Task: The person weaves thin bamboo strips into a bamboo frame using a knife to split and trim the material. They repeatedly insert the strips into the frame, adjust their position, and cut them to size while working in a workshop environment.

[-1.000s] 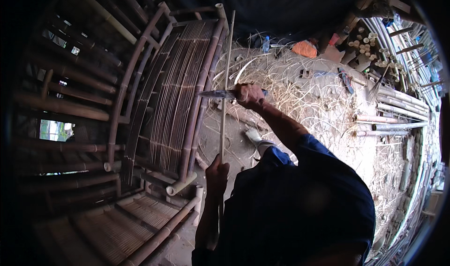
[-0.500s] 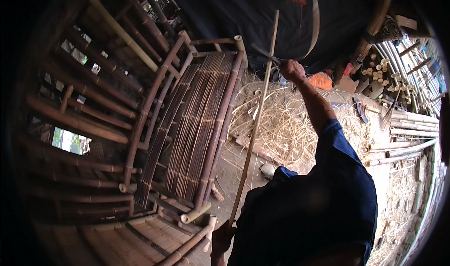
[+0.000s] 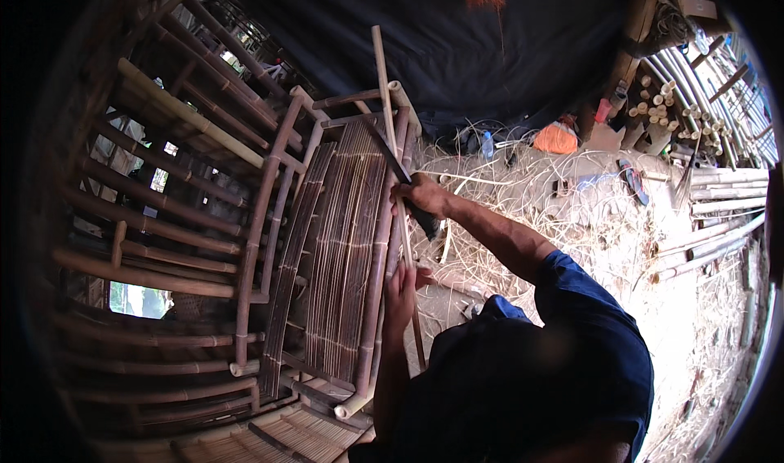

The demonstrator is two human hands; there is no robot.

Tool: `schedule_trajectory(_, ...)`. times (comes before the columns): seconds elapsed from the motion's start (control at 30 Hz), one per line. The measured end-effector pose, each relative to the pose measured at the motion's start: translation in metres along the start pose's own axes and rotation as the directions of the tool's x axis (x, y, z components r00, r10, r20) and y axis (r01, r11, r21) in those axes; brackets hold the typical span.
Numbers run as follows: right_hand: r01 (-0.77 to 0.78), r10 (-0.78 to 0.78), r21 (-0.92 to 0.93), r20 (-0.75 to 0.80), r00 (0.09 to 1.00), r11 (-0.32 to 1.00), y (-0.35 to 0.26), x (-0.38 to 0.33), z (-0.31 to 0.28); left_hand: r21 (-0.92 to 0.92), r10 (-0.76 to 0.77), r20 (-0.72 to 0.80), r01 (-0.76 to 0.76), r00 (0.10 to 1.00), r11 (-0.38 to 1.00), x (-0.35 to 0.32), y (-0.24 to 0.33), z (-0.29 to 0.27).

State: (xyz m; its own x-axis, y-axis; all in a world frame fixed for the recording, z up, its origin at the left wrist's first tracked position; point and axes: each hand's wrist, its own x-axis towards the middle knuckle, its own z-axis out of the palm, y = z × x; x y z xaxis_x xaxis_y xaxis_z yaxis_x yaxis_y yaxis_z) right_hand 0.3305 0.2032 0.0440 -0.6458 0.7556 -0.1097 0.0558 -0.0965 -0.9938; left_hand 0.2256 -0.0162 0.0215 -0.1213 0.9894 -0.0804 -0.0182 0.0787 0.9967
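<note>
A long, thin bamboo strip (image 3: 382, 71) stands at a slant in front of me, running from the dark cloth down past my body. My left hand (image 3: 401, 296) is closed around its middle part, beside the bench rail. Just above, my right hand (image 3: 425, 195) grips a knife (image 3: 388, 154) with a long dark blade. The blade crosses the strip and points up and left over the bench. The dark handle end pokes out below my right fist. Whether the edge is cutting into the strip cannot be made out.
Left of my hands stands a dark bamboo bench (image 3: 335, 242) with a slatted seat. Pale shavings (image 3: 523, 226) litter the floor at right. Farther off are an orange bag (image 3: 556, 137), a sandal (image 3: 633, 181) and stacked bamboo poles (image 3: 723, 218). Black cloth (image 3: 539, 55) hangs behind.
My right hand with the knife has come nearer and left along the strip. My left hand has moved up the strip from low by my body. The pale curled sliver near the knife is gone.
</note>
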Motion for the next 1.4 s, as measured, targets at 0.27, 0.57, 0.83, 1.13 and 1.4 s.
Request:
schedule_trajectory(0.27,0.216,-0.441,-0.904,0.035,0.897,0.368,0.038,-0.017,-0.036,-0.123,-0.248,-0.056,0.24,0.967,0.963,0.019,0.009,-0.004)
schedule_trajectory(0.57,0.078,-0.368,-0.98,0.005,0.93,0.186,0.037,0.01,-0.072,0.045,-0.306,-0.046,0.308,0.951,0.95,-0.045,0.024,-0.006)
schedule_trajectory(0.83,-0.463,-0.866,-0.879,-0.14,0.48,-0.114,0.108,0.062,-0.218,0.417,-0.332,-0.157,0.368,0.93,0.831,-0.101,0.019,-0.031)
schedule_trajectory(1.13,-0.135,-0.464,-0.978,-0.193,0.864,0.156,0.063,0.033,-0.16,0.464,-0.333,-0.204,0.391,0.921,0.795,-0.104,-0.003,-0.044)
schedule_trajectory(1.4,-0.051,-0.163,-0.899,-0.135,0.977,0.436,0.089,-0.016,-0.047,0.593,-0.206,-0.238,0.309,0.949,0.743,-0.087,-0.005,-0.024)
